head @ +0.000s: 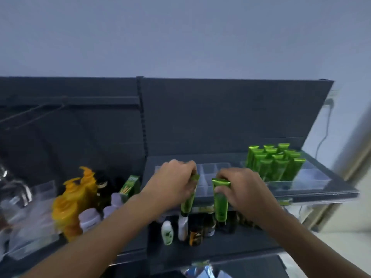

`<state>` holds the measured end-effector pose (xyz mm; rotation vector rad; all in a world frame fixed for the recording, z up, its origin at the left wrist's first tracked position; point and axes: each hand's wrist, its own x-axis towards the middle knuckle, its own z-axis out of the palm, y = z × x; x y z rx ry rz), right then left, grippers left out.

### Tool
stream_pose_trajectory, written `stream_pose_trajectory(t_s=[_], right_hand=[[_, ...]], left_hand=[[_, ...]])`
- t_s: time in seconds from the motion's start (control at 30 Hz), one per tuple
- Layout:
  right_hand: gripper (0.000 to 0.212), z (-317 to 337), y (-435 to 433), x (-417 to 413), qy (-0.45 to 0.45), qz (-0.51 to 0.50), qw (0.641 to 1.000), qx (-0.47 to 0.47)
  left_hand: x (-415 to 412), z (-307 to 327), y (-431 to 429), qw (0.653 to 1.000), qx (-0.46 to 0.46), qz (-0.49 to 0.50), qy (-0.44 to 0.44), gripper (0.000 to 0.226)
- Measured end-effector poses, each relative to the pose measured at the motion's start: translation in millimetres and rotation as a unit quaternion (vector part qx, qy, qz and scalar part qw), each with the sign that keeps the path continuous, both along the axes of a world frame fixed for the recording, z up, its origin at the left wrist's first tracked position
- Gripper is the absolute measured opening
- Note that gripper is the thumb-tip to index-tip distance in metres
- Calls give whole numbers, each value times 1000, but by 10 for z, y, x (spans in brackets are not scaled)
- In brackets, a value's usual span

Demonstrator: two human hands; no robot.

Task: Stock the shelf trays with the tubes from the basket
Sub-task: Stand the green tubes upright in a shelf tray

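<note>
A person's left hand (176, 181) and right hand (239, 187) each hold a green tube (220, 199) cap-down, every grip clenched near the crimped top, just before the clear tray (208, 171) on the top shelf (321, 194). More tubes (275, 163) stand packed at the tray's right; the basket is out of view. A tube caught on the tray's front wall could slip and knock over the small bottles (167, 232) on the shelf below.
</note>
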<state>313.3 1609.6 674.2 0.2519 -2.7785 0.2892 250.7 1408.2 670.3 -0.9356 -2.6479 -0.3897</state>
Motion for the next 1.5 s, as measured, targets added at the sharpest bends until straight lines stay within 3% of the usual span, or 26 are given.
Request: stream_pose_trajectory(t_s=[0.13,0.33,0.73,1.1,1.5], right_hand=[[19,184,773,-42,15,-11,1000,21],[20,387,1973,-83,37,-15,998,49],[17,811,3807,-275,-59,-78,995,-12],[20,428,4333,-930,32,-35,996,-78],[15,-41,4382,-1536,21,-19,995,-90]], left_hand=[[-69,142,834,998,-34,2,53,15],[-188,267,2103,999,-23,-1,22,15],[-543,607,4052,997,52,-50,-1,12],[-1312,418,4774,996,53,-9,-74,12],[-1749,72,4945,992,0,16,-121,19]])
